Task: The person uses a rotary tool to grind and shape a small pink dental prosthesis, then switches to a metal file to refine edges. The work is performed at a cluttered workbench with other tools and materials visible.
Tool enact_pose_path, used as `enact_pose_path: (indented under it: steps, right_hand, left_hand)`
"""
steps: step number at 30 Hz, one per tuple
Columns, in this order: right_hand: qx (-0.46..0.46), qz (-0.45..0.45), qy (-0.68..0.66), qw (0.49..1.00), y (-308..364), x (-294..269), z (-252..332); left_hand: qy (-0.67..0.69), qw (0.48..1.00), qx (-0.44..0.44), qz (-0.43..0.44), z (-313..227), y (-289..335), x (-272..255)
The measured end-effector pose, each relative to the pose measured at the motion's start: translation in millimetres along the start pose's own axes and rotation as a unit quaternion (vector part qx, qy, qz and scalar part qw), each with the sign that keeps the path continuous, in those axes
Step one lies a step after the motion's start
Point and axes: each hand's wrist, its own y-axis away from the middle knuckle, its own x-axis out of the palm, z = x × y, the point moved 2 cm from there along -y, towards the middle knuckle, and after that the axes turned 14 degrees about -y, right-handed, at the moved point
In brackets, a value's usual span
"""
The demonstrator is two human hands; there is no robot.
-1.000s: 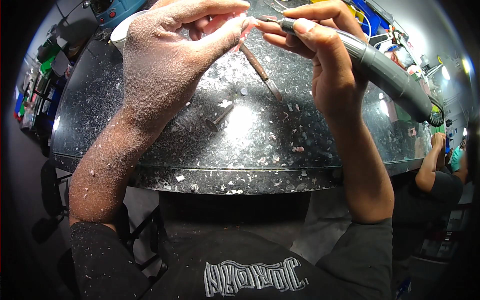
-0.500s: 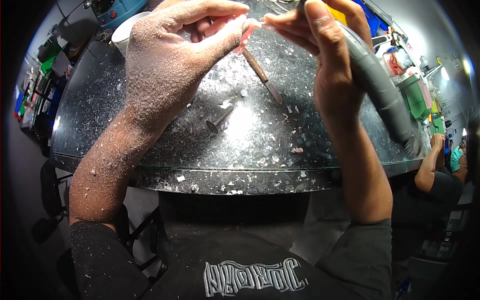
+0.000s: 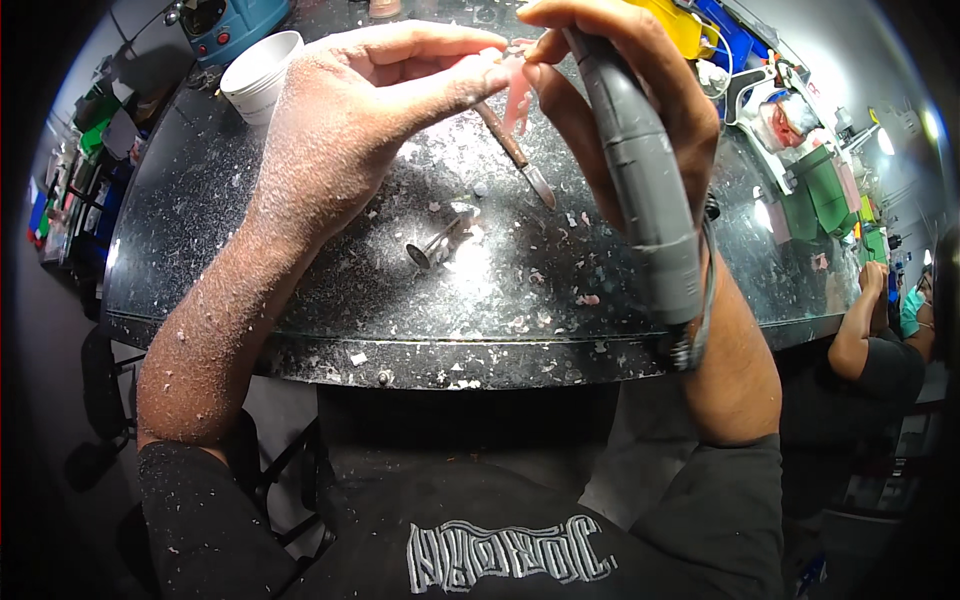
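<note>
Left hand (image 3: 350,130) pinches pink piece (image 3: 515,95); right hand (image 3: 620,90) grips grey tool (image 3: 645,190) upright, tip at piece, above dusty surface (image 3: 300,300).

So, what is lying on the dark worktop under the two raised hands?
On the worktop lie a knife-like tool, a small metal disc bit and many pale chips. The left hand and right hand cover the part behind them.

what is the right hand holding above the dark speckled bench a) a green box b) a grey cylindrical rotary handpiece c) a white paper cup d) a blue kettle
b: the right hand grips the grey cylindrical rotary handpiece, its tip up by the small pink piece pinched in the dust-covered left hand; the white paper cup stands untouched on the dark speckled bench.
</note>
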Motion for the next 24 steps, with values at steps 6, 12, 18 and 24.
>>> enact_pose_path:
  steps: [6, 12, 18, 24]
  right_hand:
    - [0.141, -0.125, -0.237, 0.953, 2.4, 2.8, -6.6]
    - [0.109, -0.091, -0.157, 0.977, 3.5, -0.3, -5.6]
    - [0.145, -0.074, -0.202, 0.966, 10.9, 10.3, -11.9]
    - [0.13, -0.076, -0.152, 0.977, 5.5, 1.7, -10.1]
  left_hand:
    - [0.01, 1.0, -0.013, -0.026, 6.3, -0.4, 3.7]
    - [0.02, 0.999, -0.005, -0.031, 5.1, -1.6, 2.4]
    - [0.038, 0.998, 0.027, -0.04, 6.3, -1.6, 2.6]
    - [0.047, 0.999, -0.003, -0.001, 8.4, -4.8, -3.7]
